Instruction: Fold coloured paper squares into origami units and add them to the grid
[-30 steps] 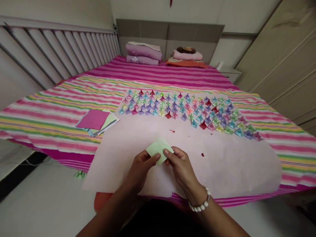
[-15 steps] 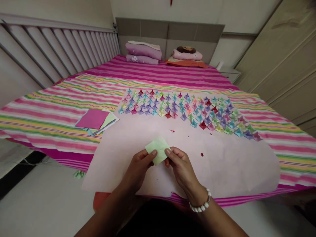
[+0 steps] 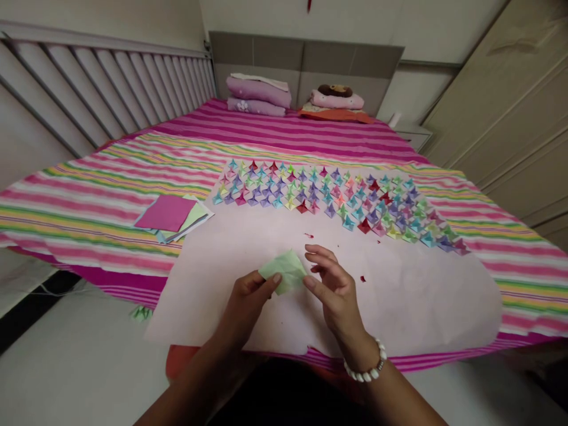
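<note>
Pale sheet (image 3: 412,302) lies below green paper (image 3: 289,271) in left grip (image 3: 246,300).

Pale green on the paper square (image 3: 286,271). Probably pale pink on the dim sheet (image 3: 408,296); purple, blue and red among folded papers (image 3: 330,209) at its far edge. Striped pink, white, yellow, green across the bedspread (image 3: 93,207).

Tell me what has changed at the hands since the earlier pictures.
The right hand has opened: its fingers have come away from the green paper and extended forward, the hand shifting slightly right. Its thumb is by the paper's right corner; contact is unclear. The left hand still pinches the paper's left side. The folded paper pieces, paper stack and red scraps stayed put.
</note>
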Demonstrator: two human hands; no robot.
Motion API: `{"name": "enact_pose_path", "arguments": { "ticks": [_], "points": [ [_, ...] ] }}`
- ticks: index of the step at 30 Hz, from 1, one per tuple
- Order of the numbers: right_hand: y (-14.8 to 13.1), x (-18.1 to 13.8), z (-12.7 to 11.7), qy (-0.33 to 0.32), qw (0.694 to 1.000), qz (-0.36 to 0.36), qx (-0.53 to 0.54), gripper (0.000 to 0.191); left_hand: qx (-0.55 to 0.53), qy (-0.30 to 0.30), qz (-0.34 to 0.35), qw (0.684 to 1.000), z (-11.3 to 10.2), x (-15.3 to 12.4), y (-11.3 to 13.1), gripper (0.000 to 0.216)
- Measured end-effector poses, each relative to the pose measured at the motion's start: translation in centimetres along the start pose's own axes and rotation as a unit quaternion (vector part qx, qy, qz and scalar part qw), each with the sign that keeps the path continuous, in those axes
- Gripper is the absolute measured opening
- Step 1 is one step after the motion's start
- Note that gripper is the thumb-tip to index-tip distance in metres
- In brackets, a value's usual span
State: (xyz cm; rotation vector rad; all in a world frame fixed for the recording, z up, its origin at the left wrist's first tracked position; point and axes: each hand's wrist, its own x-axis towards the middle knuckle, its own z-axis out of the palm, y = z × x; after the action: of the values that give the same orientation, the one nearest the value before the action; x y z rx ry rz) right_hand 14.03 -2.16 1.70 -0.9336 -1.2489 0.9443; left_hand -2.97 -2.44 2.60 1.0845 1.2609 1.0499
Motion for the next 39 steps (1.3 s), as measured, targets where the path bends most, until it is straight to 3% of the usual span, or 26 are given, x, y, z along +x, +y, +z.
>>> {"name": "enact_pose_path", "arguments": {
  "ticks": [4,14,18,20,22,26,31,35,37,39],
  "points": [
    [-0.2,0.2,0.1,-0.007,0.999,-0.046,-0.020,0.023,0.023,-0.004,0.029,0.999,0.1,-0.3,0.6,0.032],
    [-0.5,0.0,0.4,-0.007,0.997,-0.059,-0.053,0.014,0.019,-0.009,0.031,0.999,0.3,-0.3,0.6,0.036],
    [-0.8,-0.1,0.4,0.018,0.993,-0.080,-0.088,0.027,0.012,0.006,0.014,1.000,0.1,-0.3,0.2,0.034],
    [-0.7,-0.1,0.4,0.031,0.993,-0.055,-0.096,0.046,-0.031,0.013,-0.011,0.999,0.1,-0.2,-0.1,0.033],
    [-0.4,-0.1,0.6,0.014,0.998,0.014,-0.063,0.056,-0.100,0.008,-0.039,0.994,0.3,0.0,-0.4,0.030],
    [0.7,-0.5,1.0,-0.032,0.979,0.183,0.081,0.031,-0.160,-0.010,-0.043,0.986,0.8,0.4,-0.9,0.028],
    [0.9,-0.5,1.2,-0.021,0.978,0.178,0.101,0.019,-0.103,-0.043,0.021,0.994,0.6,0.4,-0.4,0.029],
    [0.8,-0.4,1.0,-0.025,0.980,0.167,0.107,0.014,0.028,0.042,0.197,0.979,-0.4,0.4,0.2,0.060],
    [0.8,-0.5,1.1,-0.026,0.979,0.167,0.114,0.012,0.099,0.062,0.282,0.952,-0.7,0.4,0.4,0.056],
    [0.8,-0.6,1.2,-0.025,0.978,0.169,0.120,0.011,0.126,0.054,0.318,0.938,-0.9,0.4,0.4,0.049]
  ]
}}
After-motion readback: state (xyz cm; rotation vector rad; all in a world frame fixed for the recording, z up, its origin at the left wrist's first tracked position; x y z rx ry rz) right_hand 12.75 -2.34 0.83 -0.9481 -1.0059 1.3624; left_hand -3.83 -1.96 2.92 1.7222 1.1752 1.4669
